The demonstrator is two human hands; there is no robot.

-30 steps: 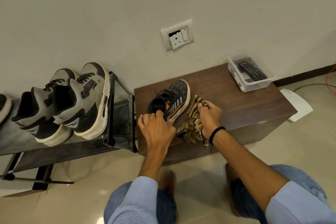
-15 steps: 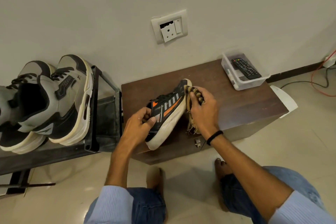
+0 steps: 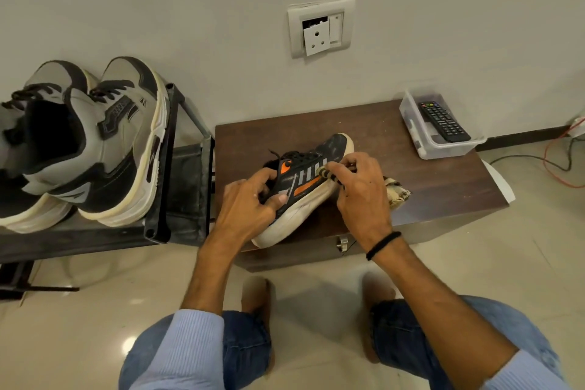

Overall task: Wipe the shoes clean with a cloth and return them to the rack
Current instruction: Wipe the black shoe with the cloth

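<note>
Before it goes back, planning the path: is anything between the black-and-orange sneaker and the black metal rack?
Yes: the black metal rack has a raised end frame facing the black-and-orange sneaker, and grey-and-black high-top sneakers fill that shelf end.

The dark wooden cabinet point(image 3: 443, 187) bears a clear plastic tub point(image 3: 411, 127) at far right and a striped cloth point(image 3: 397, 195) mid-top; on the left, a metal shoe rack point(image 3: 182, 196) holds grey-and-black sneakers point(image 3: 120, 149)

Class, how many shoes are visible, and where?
3. The left grey high-top and right grey high-top stand on the rack; the left hand grips the black-orange trainer above the wooden box. More may sit off-frame left.
</note>
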